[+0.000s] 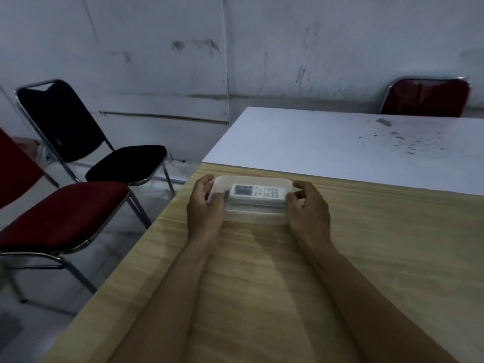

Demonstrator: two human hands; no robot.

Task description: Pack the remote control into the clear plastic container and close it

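While the remote control lies inside, both hands (left hand, right hand) clasp the clear plastic container by its ends.

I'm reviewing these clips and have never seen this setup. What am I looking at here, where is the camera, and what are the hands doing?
There is no robot here. A person wears one wide-angle camera on the head, so you look forward and down along their two bare arms.

The left hand and right hand grip the two short ends of a clear plastic container, which rests on a wood-grain table. A white remote control shows through the plastic, lying flat inside. Whether the lid is fully pressed shut is hard to tell in this dim, blurry picture.

Behind lies a white table. To the left stand a black chair and a red chair; another red chair stands at the far wall.
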